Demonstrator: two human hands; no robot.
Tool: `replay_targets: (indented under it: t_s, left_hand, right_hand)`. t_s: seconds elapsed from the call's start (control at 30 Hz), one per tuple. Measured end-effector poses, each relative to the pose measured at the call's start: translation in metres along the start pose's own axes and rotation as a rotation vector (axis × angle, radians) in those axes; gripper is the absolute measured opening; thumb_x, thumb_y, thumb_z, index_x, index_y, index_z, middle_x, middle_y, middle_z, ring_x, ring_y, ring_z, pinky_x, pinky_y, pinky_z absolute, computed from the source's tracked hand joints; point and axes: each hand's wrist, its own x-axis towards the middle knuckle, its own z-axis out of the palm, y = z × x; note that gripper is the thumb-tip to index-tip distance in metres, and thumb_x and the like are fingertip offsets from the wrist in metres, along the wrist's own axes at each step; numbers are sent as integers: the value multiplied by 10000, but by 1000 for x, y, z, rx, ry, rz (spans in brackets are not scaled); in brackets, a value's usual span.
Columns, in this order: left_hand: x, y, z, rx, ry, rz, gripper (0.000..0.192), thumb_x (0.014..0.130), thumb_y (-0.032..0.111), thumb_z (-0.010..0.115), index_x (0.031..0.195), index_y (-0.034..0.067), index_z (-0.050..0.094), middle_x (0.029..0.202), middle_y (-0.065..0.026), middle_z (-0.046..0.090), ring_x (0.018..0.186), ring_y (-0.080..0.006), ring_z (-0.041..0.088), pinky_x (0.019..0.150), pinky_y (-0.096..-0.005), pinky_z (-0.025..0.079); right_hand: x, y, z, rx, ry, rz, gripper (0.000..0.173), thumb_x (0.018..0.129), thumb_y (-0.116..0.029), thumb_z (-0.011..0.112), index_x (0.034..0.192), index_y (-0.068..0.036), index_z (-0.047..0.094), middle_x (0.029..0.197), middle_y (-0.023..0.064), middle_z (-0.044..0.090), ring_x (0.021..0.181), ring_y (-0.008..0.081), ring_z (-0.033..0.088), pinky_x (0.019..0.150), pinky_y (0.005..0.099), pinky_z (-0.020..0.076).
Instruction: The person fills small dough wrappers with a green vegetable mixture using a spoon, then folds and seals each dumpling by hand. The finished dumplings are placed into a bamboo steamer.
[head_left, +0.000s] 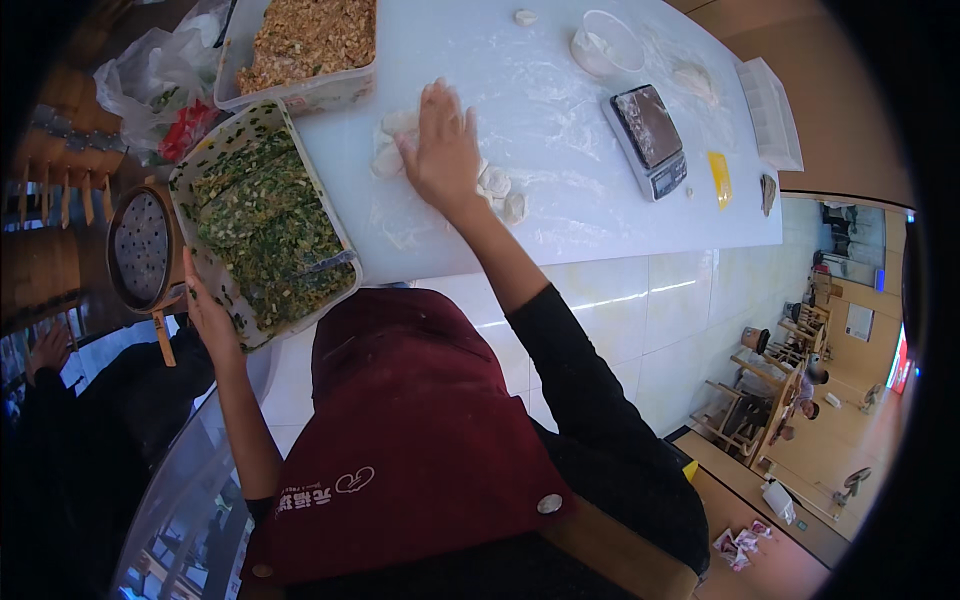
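My left hand (208, 311) holds the near left side of a plastic tub (322, 184) of chopped green filling (262, 225). The tub overhangs the white worktop's near edge, and a strip-like utensil handle (326, 261) lies in the filling at its near right corner. Over the floured worktop (540, 195), my right hand (446, 150) is spread flat, slightly blurred, holding nothing visible. Small dough pieces (495, 182) show to the right of its wrist. Paler dough pieces (388, 160) lie by its thumb; whether the palm touches any is hidden.
Behind the green filling stands a second tub (349, 88) of brown minced filling. A digital scale (646, 139), a clear round bowl (609, 45) and a yellow scraper (720, 180) are to the right. On the left are plastic bags (161, 75) and a round perforated steamer (142, 247).
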Motion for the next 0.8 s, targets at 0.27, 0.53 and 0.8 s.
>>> replay_targets:
  t_s: [0.27, 0.53, 0.8]
  left_hand:
    - [0, 4, 1, -31, -2, 14, 598, 977, 521, 256, 1438, 146, 323, 1496, -122, 260, 1395, -277, 203, 1130, -408, 167]
    - [-1, 4, 2, -40, -1, 0, 585, 978, 518, 260, 1435, 161, 332, 1492, -111, 272, 1393, -279, 210, 1127, -419, 182]
    - [2, -5, -1, -43, 11, 34, 595, 986, 501, 249, 1432, 116, 332, 1483, -127, 287, 1379, -269, 249, 1117, -390, 210]
  right_hand:
    - [3, -22, 36, 52, -157, 95, 676, 932, -418, 398, 1408, 39, 252, 1483, 214, 222, 1385, 337, 193, 1114, 512, 129]
    - [-1, 3, 6, 69, -24, 175, 707, 921, -409, 450, 1410, 49, 224, 1480, 217, 224, 1378, 350, 201, 1107, 519, 140]
    - [-43, 34, -26, -26, 82, 170, 688, 923, -406, 452, 1408, 38, 251, 1481, 213, 227, 1382, 352, 191, 1099, 544, 145]
